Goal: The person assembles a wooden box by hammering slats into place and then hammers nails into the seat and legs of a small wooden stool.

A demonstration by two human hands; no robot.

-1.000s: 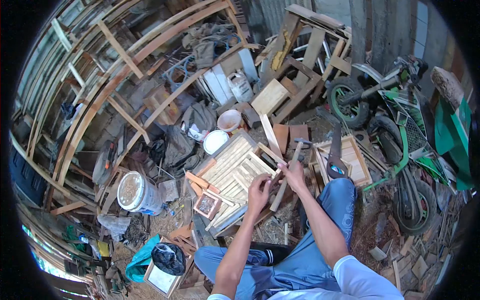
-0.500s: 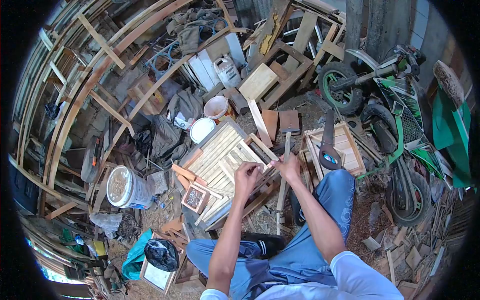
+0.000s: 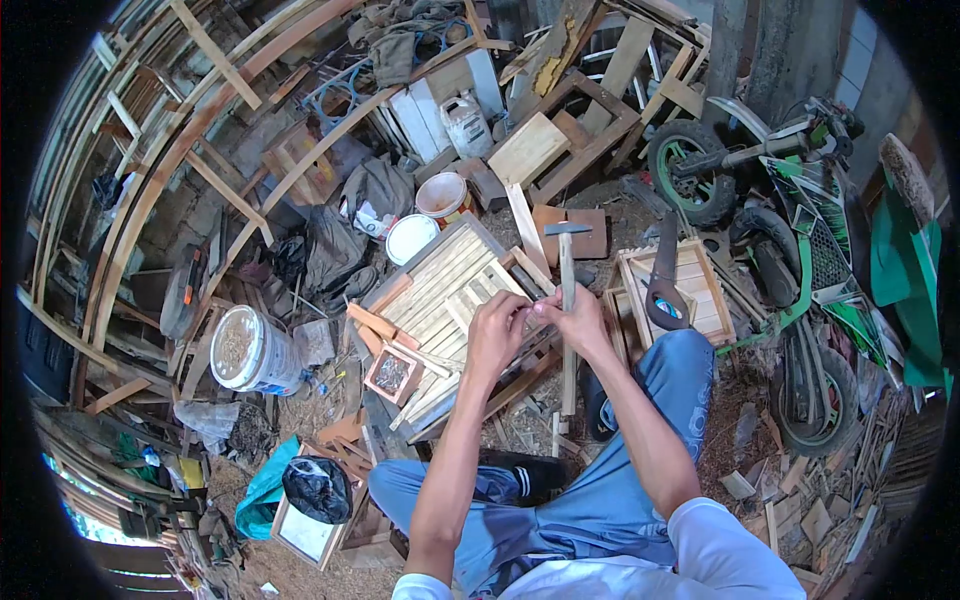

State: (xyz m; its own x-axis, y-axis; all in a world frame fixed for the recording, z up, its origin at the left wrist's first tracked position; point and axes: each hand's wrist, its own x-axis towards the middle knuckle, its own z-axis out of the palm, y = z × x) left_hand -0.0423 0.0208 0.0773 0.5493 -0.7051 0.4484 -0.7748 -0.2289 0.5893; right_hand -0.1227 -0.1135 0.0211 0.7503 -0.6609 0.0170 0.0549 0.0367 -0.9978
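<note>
Hands: your left hand [image 3: 497,330] and right hand [image 3: 575,318] have closed the gap, fingertips now meeting over the slatted wooden panel [image 3: 428,290]; this looks like fine fingertip work.
Left fingers: curled narrow; you cannot tell whether they pinch anything small.
Hammer: your right fingers wrap its handle; the hammer [image 3: 567,272] now shows its head plainly beyond them.
Nail box [image 3: 412,383]: on the panel, left of your left hand.
Handsaw [image 3: 664,270]: on the wooden crate [image 3: 715,300], its handle crowding your right knee.
</note>
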